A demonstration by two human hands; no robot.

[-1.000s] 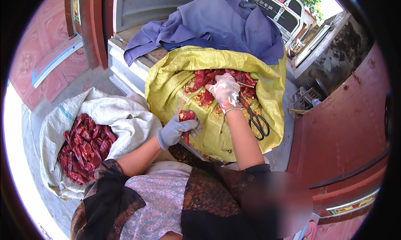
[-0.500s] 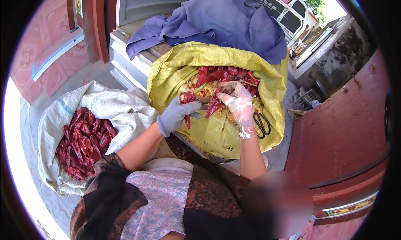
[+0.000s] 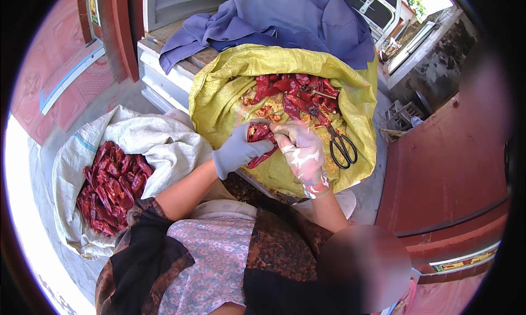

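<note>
- Yellow sack (image 3: 219,95): lies open on the counter (image 3: 164,79), right under and beyond both hands. It holds loose dried red chillies (image 3: 298,90) with seeds and scraps among them.
- White sack (image 3: 159,145): on the floor, well off to the left of the hands and lower. It is folded open on a heap of whole red chillies (image 3: 109,186).
- Blue cloth (image 3: 285,24): bunched up beyond the yellow sack, far side from the hands.
- Left hand (image 3: 236,150): in a grey glove, grip curled closed around a chilli (image 3: 261,134), fingers wrapped over its middle.
- Right hand (image 3: 302,150): in a pale, stained glove, touching the left, fingertips pinched narrow on the same chilli at its near end.
- Scissors (image 3: 341,146): black, lying unheld in the yellow sack just to the right of the right hand.
- The chilli: judged light, dry and brittle, its skin likely to crack or spill seeds if squeezed. Best held lightly round the body with one hand while the other takes the stem end.
</note>
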